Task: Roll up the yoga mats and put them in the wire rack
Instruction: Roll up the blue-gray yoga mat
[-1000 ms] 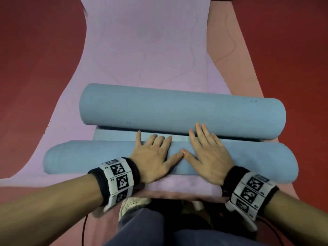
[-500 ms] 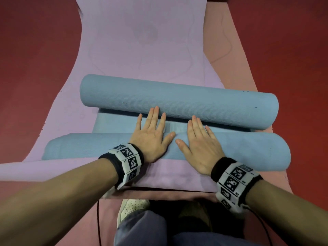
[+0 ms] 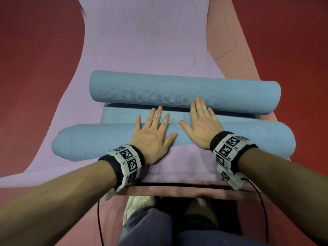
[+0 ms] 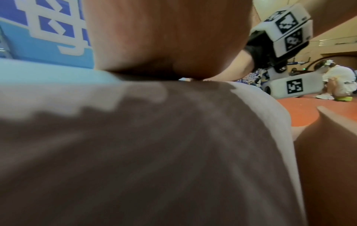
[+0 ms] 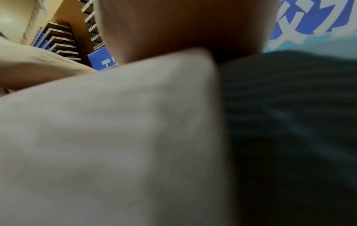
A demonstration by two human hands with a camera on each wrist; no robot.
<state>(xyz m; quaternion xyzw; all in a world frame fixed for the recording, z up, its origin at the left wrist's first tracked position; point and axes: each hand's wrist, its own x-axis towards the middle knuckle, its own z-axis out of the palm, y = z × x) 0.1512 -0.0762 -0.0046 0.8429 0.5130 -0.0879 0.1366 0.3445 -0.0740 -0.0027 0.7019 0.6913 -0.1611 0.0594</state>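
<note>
A wide strip of bare red floor (image 3: 35,71) lies left of the flat lilac foam mat (image 3: 142,41), whose near edge curls across the bottom left; a salmon-pink flat mat (image 3: 230,41) shows from under its right side, with more red floor beyond. On the lilac mat lies the blue ribbed yoga mat, rolled from both ends: a near roll (image 3: 95,141) and a far roll (image 3: 177,89), joined by a short flat strip (image 3: 120,116). The near roll's left end overhangs toward the lilac mat's left edge; its right end reaches past the lilac mat onto pink.

The left hand (image 3: 152,137) lies flat on the near roll, fingers straight and spread, tips on the flat strip. Just beside it, the right hand (image 3: 200,126) lies flat too, fingers straight, its tips touching the far roll. Neither grips anything.

Compared with half a second ago, the flat strip between the rolls is narrower and the right fingertips have reached the far roll.

The wrist views are blurred; the wire rack cannot be made out
</note>
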